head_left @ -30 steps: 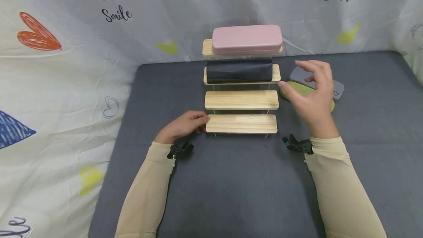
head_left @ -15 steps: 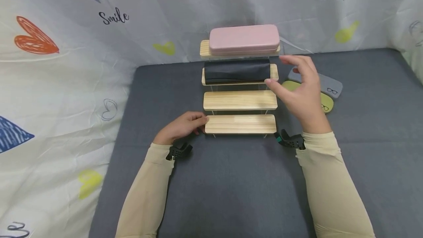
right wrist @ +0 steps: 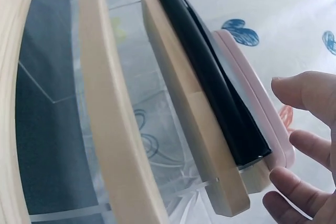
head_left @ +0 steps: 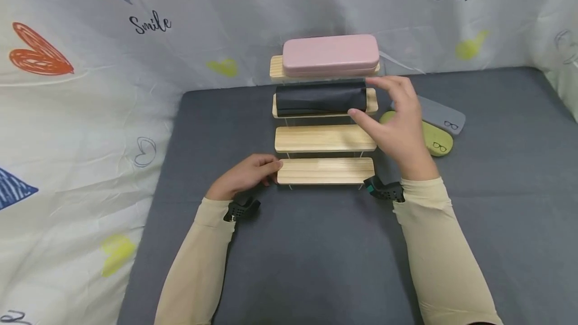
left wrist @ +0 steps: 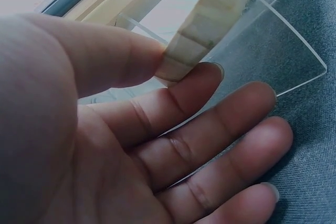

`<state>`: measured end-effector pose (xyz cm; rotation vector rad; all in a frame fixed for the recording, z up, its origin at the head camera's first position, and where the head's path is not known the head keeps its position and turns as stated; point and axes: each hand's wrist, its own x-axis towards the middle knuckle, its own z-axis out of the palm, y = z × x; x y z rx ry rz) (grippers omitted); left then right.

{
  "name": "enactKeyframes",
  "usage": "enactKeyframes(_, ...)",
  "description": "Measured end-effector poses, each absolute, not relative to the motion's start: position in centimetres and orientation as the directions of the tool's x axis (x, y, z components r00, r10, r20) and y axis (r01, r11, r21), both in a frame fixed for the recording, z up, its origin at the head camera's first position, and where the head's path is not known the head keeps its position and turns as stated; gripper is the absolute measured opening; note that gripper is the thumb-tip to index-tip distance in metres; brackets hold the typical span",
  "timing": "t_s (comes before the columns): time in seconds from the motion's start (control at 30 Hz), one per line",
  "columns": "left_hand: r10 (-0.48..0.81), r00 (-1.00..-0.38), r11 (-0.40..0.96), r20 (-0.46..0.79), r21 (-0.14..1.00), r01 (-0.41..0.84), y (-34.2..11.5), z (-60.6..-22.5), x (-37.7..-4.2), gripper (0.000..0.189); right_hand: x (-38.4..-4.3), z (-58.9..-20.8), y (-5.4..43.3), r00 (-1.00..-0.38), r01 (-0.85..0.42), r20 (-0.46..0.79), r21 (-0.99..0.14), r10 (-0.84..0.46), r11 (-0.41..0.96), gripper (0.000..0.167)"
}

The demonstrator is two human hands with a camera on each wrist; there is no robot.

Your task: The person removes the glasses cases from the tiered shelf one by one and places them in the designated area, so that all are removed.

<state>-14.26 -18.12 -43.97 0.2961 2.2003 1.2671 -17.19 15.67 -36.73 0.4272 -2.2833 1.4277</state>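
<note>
At the left end of the lowest wooden shelf (head_left: pixel 326 171), I see the left hand (head_left: pixel 245 174) pinching the board's corner between thumb and index finger, the other fingers loosely bent beside it. From my remote view, the right hand (head_left: pixel 399 127) has its thumb and fingers spread wide, gripping nothing, close to the right end of the black case (head_left: pixel 320 99). That case lies along the second shelf from the top (head_left: pixel 372 100); the pink case (head_left: pixel 331 54) sits above. Yellow-green (head_left: pixel 437 139) and grey cases (head_left: pixel 444 113) lie right of the stand.
</note>
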Motion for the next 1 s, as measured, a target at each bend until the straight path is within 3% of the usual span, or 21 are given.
enactKeyframes(1.0,0.444,-0.811,0.532,-0.380,0.840,-0.102,-18.3,-43.8,-14.4,0.037,-17.9,-37.8,14.9,-0.910,-0.401,0.404,-0.810,-0.090,0.428,0.065)
